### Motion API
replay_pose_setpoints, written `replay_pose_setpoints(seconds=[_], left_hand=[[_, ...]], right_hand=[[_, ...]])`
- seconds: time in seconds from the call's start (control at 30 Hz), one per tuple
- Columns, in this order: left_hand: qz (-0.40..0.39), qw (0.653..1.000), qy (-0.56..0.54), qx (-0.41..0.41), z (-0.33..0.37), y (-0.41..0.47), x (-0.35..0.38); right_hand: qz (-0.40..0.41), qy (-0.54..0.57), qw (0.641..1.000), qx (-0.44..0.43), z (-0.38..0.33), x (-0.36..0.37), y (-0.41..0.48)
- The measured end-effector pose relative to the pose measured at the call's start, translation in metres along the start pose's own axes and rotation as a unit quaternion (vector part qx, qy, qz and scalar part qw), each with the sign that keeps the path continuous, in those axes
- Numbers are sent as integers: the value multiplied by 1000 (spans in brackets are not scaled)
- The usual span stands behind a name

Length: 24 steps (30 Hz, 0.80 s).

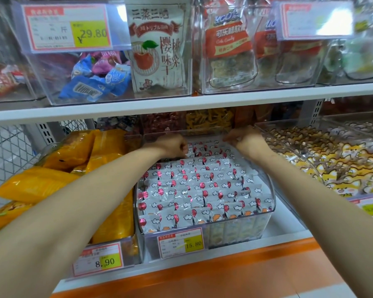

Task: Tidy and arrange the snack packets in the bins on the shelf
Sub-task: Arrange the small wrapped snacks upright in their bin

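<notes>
Clear plastic bin on the lower shelf, packed with rows of white balloon-print packets.
Your left hand and right hand sit at the bin's rear, fingers curled out of view. Cannot tell whether either grasps a packet. The upper shelf hangs close above them. Orange packets crowd the left neighbour, fox-print packets the right.

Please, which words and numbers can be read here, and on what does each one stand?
"¥29.80": upper left price tag
"三蒸三晒": white pouch
"Cola Candy": red pouch
"15.80": middle bin's price tag
"8.90": lower left price tag
Washed out by glare, unreadable: upper right price tag
Small print on every tag: too blurred.
</notes>
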State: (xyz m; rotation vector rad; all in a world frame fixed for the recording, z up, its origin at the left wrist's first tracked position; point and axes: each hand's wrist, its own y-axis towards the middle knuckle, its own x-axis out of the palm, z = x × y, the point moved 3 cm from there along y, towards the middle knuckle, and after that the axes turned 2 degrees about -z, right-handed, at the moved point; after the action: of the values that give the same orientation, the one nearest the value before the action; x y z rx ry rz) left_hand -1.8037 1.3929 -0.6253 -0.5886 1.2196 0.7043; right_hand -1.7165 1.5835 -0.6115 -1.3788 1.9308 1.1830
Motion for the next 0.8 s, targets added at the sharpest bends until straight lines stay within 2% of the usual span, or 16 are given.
replay_pose_setpoints(seconds=[0.1, 0.17, 0.33, 0.47, 0.63, 0.73, 0.8], left_hand=[[4, 1000, -19, -5, -1, -3, -4], [34, 999, -28, -12, -3, -11, -15], [139, 982, 114, -50, -8, -59, -44], [163, 977, 132, -35, -13, -106, -50], [171, 976, 132, -43, -14, -150, -41], [201, 973, 117, -11, -10, -164, -34], [204, 973, 105, 9, -6, -167, -30]], right_hand=[[0, -9, 1000, -1, 1, 1, 2], [2, -18, 1000, -3, 2, 2, 3], [3, -17, 1000, -1, 3, 3, 3], [-2, -11, 1000, 14, 5, 1, 2], [-77, -224, 971, 14, 1, 5, 13], [-111, -261, 958, 46, 2, 7, 19], [-104, -274, 956, 20, -2, 8, 22]])
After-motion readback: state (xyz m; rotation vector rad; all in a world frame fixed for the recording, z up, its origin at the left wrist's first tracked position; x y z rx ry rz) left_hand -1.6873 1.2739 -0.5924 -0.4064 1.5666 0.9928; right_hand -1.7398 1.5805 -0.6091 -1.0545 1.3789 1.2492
